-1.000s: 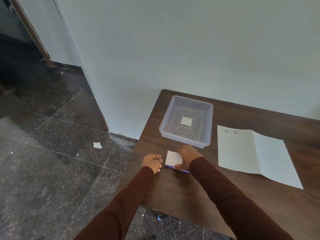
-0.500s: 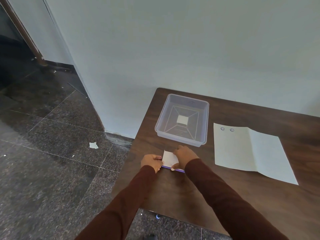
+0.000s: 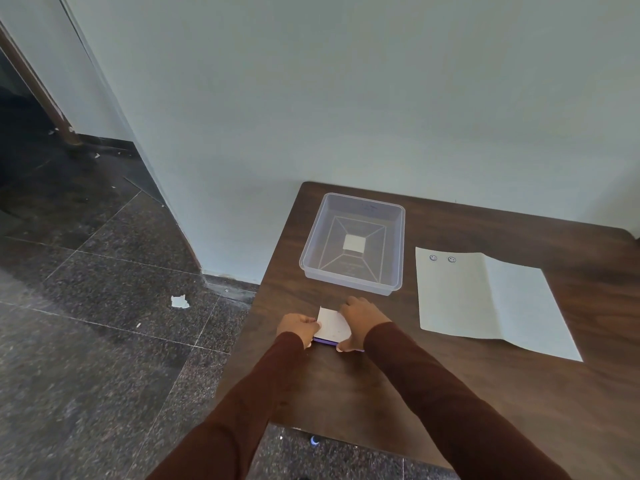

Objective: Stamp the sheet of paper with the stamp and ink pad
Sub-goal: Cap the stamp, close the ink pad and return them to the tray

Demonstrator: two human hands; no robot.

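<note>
The ink pad (image 3: 333, 326) is a small flat case with a white lid and a purple base, lying near the table's left edge. My left hand (image 3: 299, 329) grips its left side. My right hand (image 3: 360, 318) holds its right side, thumb at the front corner. The lid looks tilted up slightly at the far edge. The sheet of paper (image 3: 485, 299) lies flat to the right, creased down the middle, with two blue smiley stamp marks near its far left corner. The stamp itself is hidden from me.
A clear plastic tray (image 3: 322, 233) stands just beyond the ink pad, with a small white square on its bottom. The dark wooden table (image 3: 398, 386) ends at the left near my left hand. A pale wall runs behind; dark tiled floor lies to the left.
My left hand has moved right from beside the ink pad onto its left edge. My right hand stays on the pad. The camera has shifted a little.
</note>
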